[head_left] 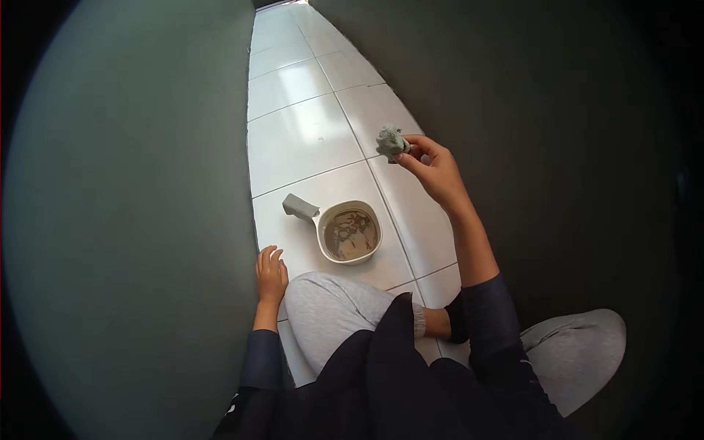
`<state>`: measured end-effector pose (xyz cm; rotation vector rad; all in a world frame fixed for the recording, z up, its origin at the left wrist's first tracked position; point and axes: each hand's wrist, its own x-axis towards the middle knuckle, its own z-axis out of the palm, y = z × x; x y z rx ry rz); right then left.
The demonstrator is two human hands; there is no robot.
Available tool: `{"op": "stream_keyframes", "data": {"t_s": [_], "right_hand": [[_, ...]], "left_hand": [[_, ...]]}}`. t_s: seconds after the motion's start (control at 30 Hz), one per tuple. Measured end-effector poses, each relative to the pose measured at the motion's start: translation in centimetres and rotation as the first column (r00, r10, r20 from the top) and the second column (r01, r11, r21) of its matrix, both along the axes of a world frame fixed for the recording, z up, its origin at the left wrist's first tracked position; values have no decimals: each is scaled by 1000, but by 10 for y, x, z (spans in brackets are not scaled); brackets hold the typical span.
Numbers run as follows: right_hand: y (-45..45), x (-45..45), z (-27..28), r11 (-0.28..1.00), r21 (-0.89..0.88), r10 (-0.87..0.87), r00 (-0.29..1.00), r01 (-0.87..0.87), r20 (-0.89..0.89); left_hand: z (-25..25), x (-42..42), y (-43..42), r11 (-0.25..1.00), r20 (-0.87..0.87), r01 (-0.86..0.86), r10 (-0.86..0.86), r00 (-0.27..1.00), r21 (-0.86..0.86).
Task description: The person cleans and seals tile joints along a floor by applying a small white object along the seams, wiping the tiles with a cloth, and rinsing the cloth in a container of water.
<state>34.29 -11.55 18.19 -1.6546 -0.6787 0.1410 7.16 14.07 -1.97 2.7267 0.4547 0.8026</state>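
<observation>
Pinched in the fingertips of my right hand (438, 174) is a small crumpled grey-green rag (391, 142), raised over the tiles near the right wall. My left hand (271, 277) rests low by the left wall beside my knee, its fingers loosely bent and apart, with nothing in them. Between the hands a white dipper (320, 242) stands upright on the floor. Murky brownish water (350, 235) with dark bits fills part of it. Its grey handle (299, 207) points toward the upper left.
White floor tiles (308, 165) run forward between a grey-green left wall (147, 205) and a dark right wall (572, 169). The passage narrows toward a bright far end. My crossed legs in light grey trousers (330, 308) lie just behind the dipper.
</observation>
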Motion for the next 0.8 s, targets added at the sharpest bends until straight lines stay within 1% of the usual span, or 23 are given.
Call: {"op": "stream_keyframes", "data": {"t_s": [0.03, 0.1, 0.13, 0.27, 0.3, 0.37, 0.43, 0.47, 0.63, 0.7, 0.77, 0.8], "right_hand": [[6, -2, 0, 1000, -7, 27, 1000, -27, -4], [16, -7, 0, 995, -93, 36, 999, -36, -11], [19, -7, -2, 993, -105, 52, 997, -59, -61], [23, -4, -21, 990, -56, 124, 988, -130, -91], [27, -3, -29, 987, -61, 142, 985, -149, -101], [32, 0, -44, 985, -115, 115, 987, -128, -116], [37, 0, -51, 980, -126, 134, 981, -152, -139], [40, 0, -56, 978, -128, 144, 979, -163, -145], [55, -2, -66, 965, -149, 189, 964, -218, -188], [62, -1, -70, 957, -167, 209, 964, -236, -167], [72, 0, -76, 955, -114, 247, 949, -272, -197], [79, -2, -73, 951, -122, 258, 947, -284, -192]], "left_hand": [[-7, -11, -3, 1000, -4, -27, 27, 1000, -7], [-23, -30, -14, 998, -126, -60, 56, 990, -24], [-32, -41, -21, 996, -131, -84, 80, 988, -29], [-58, -78, -54, 971, -148, -238, 232, 962, -24], [-62, -84, -60, 961, -144, -275, 269, 952, -26], [-68, -96, -70, 950, -142, -310, 302, 943, -41], [-70, -104, -78, 952, -189, -307, 302, 934, 8], [-71, -107, -82, 950, -199, -313, 307, 931, 4], [-78, -114, -85, 963, -224, -267, 250, 942, -46], [-78, -113, -86, 959, -247, -275, 249, 936, -75], [-76, -113, -85, 951, -274, -295, 260, 926, -92], [-73, -113, -85, 954, -288, -281, 242, 927, -101]]}}
